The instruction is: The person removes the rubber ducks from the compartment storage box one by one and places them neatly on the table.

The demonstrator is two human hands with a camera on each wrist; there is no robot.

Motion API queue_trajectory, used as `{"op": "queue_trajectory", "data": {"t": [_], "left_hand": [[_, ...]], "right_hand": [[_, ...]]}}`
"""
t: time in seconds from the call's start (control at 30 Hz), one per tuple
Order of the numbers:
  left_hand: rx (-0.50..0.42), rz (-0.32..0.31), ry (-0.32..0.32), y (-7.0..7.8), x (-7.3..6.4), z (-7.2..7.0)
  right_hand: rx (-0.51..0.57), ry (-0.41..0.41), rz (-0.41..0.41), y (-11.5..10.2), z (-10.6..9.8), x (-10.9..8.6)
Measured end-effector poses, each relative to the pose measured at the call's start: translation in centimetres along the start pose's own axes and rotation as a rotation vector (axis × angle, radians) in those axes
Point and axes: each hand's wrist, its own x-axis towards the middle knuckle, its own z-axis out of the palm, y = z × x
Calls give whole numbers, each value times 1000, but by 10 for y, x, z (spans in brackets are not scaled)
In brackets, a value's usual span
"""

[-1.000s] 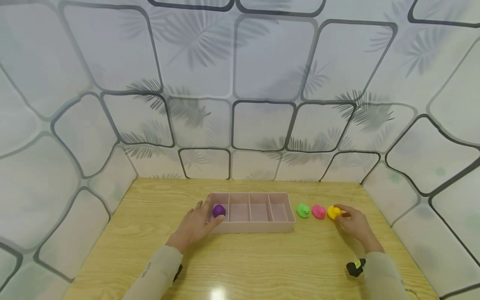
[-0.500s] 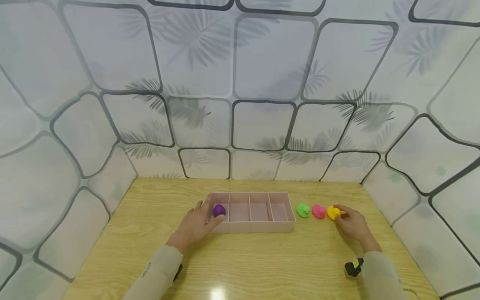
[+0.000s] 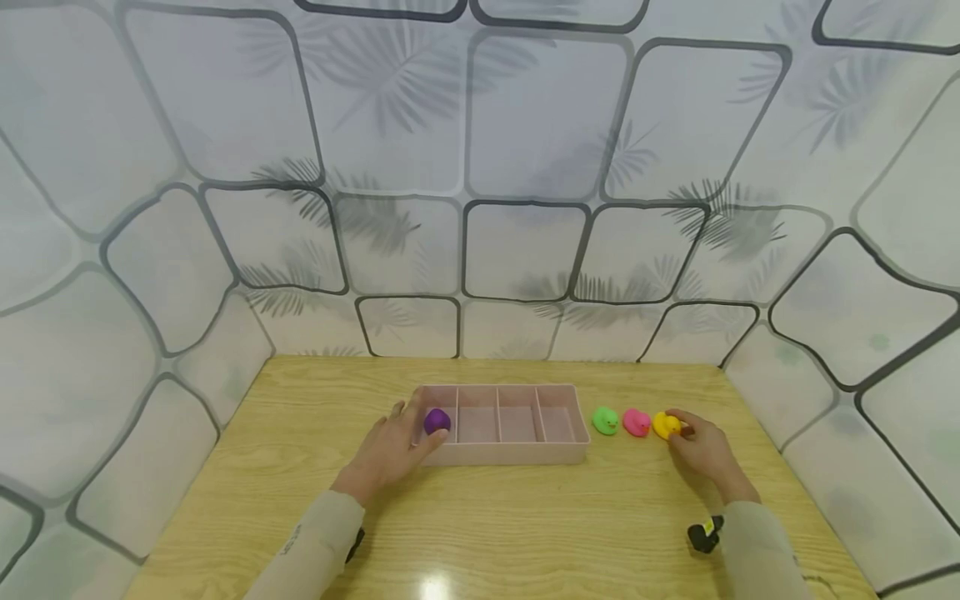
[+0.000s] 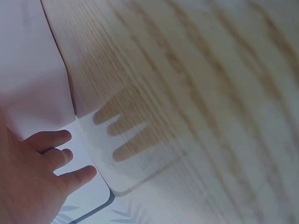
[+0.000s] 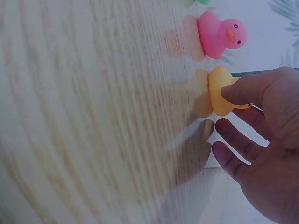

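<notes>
My right hand [image 3: 703,450] pinches a yellow rubber duck [image 3: 664,426] between thumb and forefinger, at the right end of a row of ducks. In the right wrist view the thumb covers part of the yellow duck [image 5: 219,90], which sits upright on the table, and the other fingers hang beside it. My left hand [image 3: 381,458] rests at the left end of a pink divided box [image 3: 510,454], its thumb over the front corner and its fingers spread along the left side. A purple ball [image 3: 437,421] lies in the leftmost compartment, next to that thumb.
A pink duck [image 3: 637,422] and a green duck [image 3: 605,421] stand between the box and the yellow duck. The light wooden table [image 3: 517,533] meets a patterned wall [image 3: 525,250] behind and at both sides.
My right hand and forearm have shifted very slightly left, still at the yellow duck. The left hand, box, ball and other ducks look the same.
</notes>
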Motion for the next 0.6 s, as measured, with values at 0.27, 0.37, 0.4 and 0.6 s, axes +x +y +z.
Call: {"op": "queue_trajectory", "data": {"t": [0.27,0.37,0.4,0.6], "left_hand": [[4,20,12,0,1,1],[3,29,21,1,1,1],[4,32,22,1,1,1],[35,37,14,1,2,-1]], "right_hand": [[33,-4,12,-5,-3,-2],[45,31,-22,-14,-7,-1],[46,46,-34,-18,-9,0],[62,112,-134,-46,-14,4]]}}
